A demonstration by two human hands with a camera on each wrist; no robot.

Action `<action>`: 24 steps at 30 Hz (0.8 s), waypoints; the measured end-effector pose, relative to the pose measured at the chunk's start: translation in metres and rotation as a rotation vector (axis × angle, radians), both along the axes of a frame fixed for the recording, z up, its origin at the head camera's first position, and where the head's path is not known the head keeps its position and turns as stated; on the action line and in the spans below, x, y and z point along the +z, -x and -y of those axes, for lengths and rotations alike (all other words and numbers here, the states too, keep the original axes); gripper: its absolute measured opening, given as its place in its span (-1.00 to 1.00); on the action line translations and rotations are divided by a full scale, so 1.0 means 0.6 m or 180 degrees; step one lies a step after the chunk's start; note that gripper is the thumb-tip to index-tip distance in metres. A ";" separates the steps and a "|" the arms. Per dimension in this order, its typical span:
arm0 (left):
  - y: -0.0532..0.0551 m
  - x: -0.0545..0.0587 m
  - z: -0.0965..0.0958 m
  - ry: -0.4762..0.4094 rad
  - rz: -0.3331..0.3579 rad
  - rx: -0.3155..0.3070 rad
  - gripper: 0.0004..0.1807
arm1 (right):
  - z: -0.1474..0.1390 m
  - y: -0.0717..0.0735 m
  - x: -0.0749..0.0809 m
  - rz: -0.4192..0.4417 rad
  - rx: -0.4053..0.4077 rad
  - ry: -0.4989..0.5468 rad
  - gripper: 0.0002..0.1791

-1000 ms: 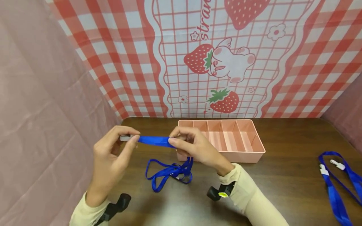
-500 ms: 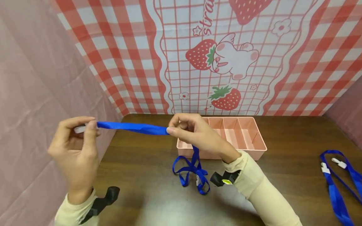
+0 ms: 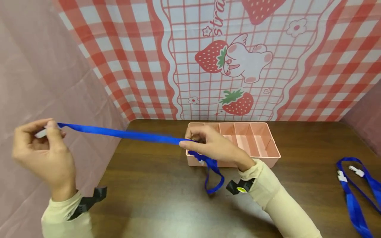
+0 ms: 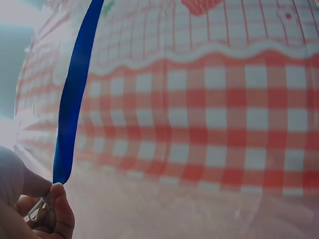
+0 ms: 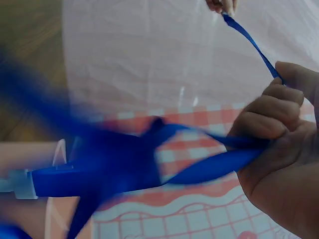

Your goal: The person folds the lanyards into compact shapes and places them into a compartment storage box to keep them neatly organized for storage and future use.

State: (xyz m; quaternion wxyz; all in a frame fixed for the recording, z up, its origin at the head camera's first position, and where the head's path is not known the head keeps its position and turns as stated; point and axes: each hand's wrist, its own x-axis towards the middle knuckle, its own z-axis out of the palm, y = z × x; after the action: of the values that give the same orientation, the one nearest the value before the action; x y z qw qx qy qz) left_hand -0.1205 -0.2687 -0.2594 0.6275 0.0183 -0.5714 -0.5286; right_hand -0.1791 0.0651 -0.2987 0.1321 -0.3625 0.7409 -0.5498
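Holding the blue lanyard point(image 3: 128, 134) up off the desk point(image 3: 148, 191), nearly straight between left hand point(image 3: 44, 152) and right hand point(image 3: 212, 143), with the remainder bunched and dangling below the latter. Could well cinch those crossed loops into a knot if pulled harder from the left — or snag on the pink divided box point(image 3: 256, 162) if swung, being so near its front wall; cannot tell whether touching there. Might also slip free at the end, given only a fingertip pinch on the white clip point(image 3: 41, 133). On the left, grasping that clip between thumb and fingers, far out before the pink curtain point(image 3: 59, 82). On the right, pinching the lanyard between thumb and curled fingers near the box's left end, with forearm slanting in from the lower right.
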 end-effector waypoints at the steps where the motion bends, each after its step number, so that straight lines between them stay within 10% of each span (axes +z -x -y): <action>1: 0.000 -0.002 0.008 -0.0005 0.0035 0.0057 -0.95 | -0.001 0.002 -0.006 0.0008 0.0042 -0.0117 -0.76; 9: -0.006 -0.015 0.041 -0.0017 0.0235 0.0131 -0.93 | -0.029 0.023 -0.092 -0.0464 0.0217 -0.1002 -0.85; 16: -0.019 -0.015 0.035 0.0200 0.0331 0.0194 -0.94 | -0.048 0.012 -0.169 -0.1236 0.0120 -0.1062 -0.63; 24: -0.014 -0.037 0.041 0.1040 0.0755 0.0448 -0.89 | -0.059 -0.029 -0.172 -0.2380 -0.0403 -0.1684 -0.63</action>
State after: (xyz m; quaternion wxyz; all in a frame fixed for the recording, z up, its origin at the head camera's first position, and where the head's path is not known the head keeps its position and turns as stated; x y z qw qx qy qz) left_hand -0.1120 -0.2931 -0.2814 0.5858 0.0183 -0.7167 -0.3780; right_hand -0.1617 0.1002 -0.4022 -0.0900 -0.4437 0.8732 -0.1803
